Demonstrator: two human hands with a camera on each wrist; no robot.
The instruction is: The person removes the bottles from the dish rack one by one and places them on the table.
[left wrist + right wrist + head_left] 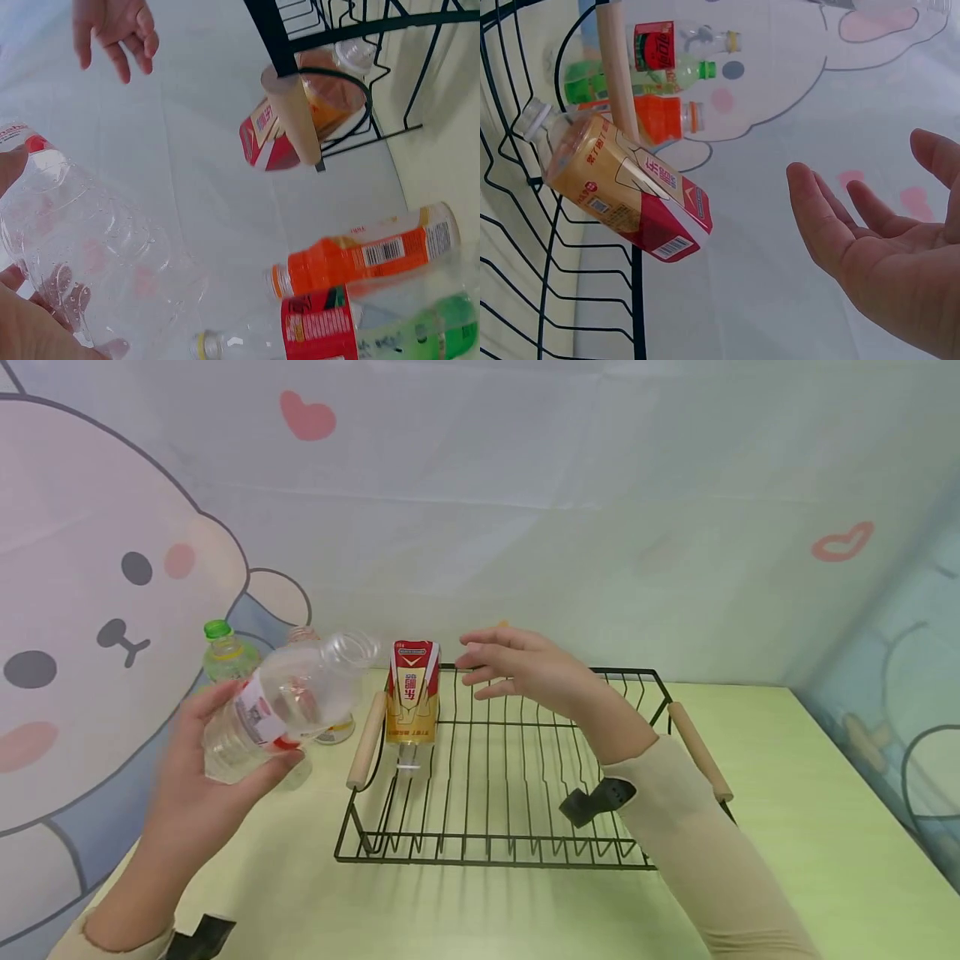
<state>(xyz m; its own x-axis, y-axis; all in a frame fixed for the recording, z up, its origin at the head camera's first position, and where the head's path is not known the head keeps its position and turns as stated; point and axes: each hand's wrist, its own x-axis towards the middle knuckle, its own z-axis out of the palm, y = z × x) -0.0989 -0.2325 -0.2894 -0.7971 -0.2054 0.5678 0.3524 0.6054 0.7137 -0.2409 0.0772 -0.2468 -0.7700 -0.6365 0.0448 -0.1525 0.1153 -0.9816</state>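
Observation:
My left hand [183, 802] grips a clear plastic bottle [303, 689] with a white and red label, lifted left of the rack. The bottle is tilted, its mouth end pointing up and right. In the left wrist view, droplets show on the clear bottle [105, 232]. My right hand [543, 672] hovers over the back of the black wire rack [495, 862], fingers spread loosely, holding nothing. Left of its fingertips, a red and gold bottle [412, 693] stands upside down at the rack's left end, its capped neck down among the wires.
Behind the left hand stand several bottles, including a green-capped bottle [228, 658]. The left wrist view shows an orange bottle [367, 255] beside a bottle with a red label [319, 326]. Wooden handles [367, 742] flank the rack on the light green table [765, 760]; a printed cloth [570, 552] hangs behind.

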